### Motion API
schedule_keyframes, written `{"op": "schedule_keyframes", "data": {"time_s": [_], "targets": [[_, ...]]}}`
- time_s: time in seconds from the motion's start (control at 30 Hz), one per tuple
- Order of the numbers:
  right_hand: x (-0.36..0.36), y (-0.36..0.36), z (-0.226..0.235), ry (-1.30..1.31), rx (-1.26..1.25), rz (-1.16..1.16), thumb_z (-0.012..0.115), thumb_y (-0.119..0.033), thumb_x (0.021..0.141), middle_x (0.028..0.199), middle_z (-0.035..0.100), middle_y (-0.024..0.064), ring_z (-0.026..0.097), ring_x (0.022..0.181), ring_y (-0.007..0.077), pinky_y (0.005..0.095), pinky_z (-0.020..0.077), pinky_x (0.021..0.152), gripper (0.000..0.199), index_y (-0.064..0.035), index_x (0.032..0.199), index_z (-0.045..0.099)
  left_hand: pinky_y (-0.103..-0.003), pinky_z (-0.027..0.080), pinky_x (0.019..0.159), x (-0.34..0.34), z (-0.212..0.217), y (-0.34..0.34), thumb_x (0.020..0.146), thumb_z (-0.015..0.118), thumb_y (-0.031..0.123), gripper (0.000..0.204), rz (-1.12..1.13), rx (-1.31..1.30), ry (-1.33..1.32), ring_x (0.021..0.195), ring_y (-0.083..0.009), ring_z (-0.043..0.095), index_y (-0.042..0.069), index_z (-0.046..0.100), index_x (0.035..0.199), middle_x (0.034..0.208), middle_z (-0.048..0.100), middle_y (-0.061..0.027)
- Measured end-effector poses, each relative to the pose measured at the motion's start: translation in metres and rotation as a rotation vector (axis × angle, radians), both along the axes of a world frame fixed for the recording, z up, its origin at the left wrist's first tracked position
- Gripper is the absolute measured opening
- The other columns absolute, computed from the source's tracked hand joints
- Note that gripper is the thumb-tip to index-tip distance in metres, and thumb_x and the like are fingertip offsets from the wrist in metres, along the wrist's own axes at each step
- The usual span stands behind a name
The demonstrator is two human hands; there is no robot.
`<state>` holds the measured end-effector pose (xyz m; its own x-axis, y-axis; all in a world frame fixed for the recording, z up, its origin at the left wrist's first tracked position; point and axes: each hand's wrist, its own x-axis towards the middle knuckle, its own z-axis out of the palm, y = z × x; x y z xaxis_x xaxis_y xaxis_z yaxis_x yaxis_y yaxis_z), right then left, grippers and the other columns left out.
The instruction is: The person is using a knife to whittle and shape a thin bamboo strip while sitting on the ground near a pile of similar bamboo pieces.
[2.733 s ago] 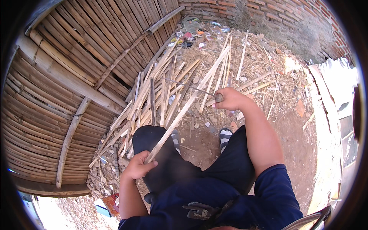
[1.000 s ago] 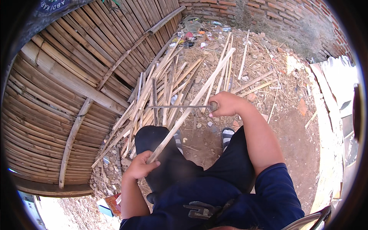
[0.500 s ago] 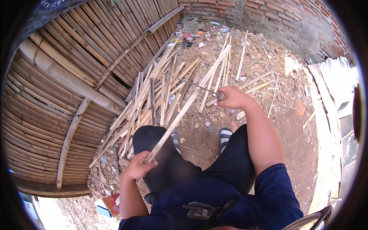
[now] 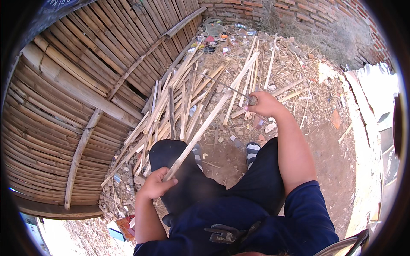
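Left hand [image 4: 156,184] at seven o'clock, fingers wrapped around the near end of a long bamboo strip [image 4: 212,115] running up toward one o'clock, far end over the pile of split bamboo [image 4: 179,102]. Right hand [image 4: 265,103] at one o'clock, fingers clenched on the handle of a thin-bladed knife [image 4: 226,87], blade pointing toward ten o'clock, near the strip. Woven bamboo panel [image 4: 72,94] at nine o'clock; brick wall [image 4: 299,17] at twelve.

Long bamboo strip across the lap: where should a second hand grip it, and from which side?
Grip the bamboo strip on its bare middle stretch, coming from above. The left hand already holds the near end, the far end lies over the pile of strips, and the right hand holds a knife there.
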<state>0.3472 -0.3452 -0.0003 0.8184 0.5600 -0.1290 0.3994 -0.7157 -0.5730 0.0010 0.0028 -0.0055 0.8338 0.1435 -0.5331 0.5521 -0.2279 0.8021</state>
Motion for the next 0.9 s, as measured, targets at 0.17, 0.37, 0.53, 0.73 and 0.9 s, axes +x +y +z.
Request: {"op": "schedule_keyframes", "data": {"time_s": [0.17,0.37,0.53,0.73,0.9], "targets": [[-0.001,-0.004,0.001,0.026,0.001,-0.032,0.082,-0.039,0.08,0.121,0.067,0.0288,0.065,0.118,0.0398,0.0436,0.05,0.101,0.07,0.0026,0.132,0.063,-0.023,0.033,0.043,0.0,0.0,-0.001,0.09,0.077,0.011,0.019,0.004,-0.004,-0.001,0.048,-0.0045,0.047,0.008,0.06,0.095,0.065,0.054,0.0052],[-0.027,0.023,0.016,0.115,-0.071,0.216,0.082,-0.041,0.079,0.119,0.069,0.0254,0.065,0.114,0.0411,0.0442,0.051,0.099,0.065,-0.0023,0.129,0.066,-0.023,0.033,0.042,0.0,0.004,-0.003,0.091,0.077,0.014,0.019,0.014,0.013,0.016,0.047,-0.0048,0.046,0.009,0.059,0.093,0.064,0.054,0.0051],[-0.03,0.03,0.011,0.078,-0.099,0.289,0.082,-0.041,0.08,0.118,0.069,0.025,0.065,0.114,0.0406,0.0451,0.0511,0.098,0.064,-0.0033,0.129,0.066,-0.024,0.031,0.041,-0.002,0.001,-0.001,0.09,0.077,0.012,0.018,0.026,0.004,-0.006,0.045,-0.0047,0.045,0.009,0.059,0.093,0.063,0.053,0.0055],[-0.006,0.005,0.005,0.056,-0.017,0.055,0.083,-0.041,0.08,0.121,0.068,0.0271,0.065,0.117,0.0409,0.0433,0.0504,0.101,0.067,0.0001,0.13,0.065,-0.024,0.031,0.042,0.002,0.005,-0.004,0.091,0.077,0.012,0.018,0.023,0.007,0.009,0.046,-0.0046,0.045,0.009,0.059,0.093,0.063,0.053,0.0056],[0.004,-0.006,-0.004,0.042,0.007,-0.026,0.082,-0.041,0.08,0.125,0.066,0.0283,0.063,0.12,0.0407,0.0428,0.0494,0.103,0.07,0.0008,0.133,0.063,-0.024,0.031,0.041,0.002,0.005,-0.006,0.091,0.077,0.011,0.018,0.017,0.034,0.0,0.045,-0.005,0.045,0.009,0.059,0.093,0.063,0.053,0.0054]]}}
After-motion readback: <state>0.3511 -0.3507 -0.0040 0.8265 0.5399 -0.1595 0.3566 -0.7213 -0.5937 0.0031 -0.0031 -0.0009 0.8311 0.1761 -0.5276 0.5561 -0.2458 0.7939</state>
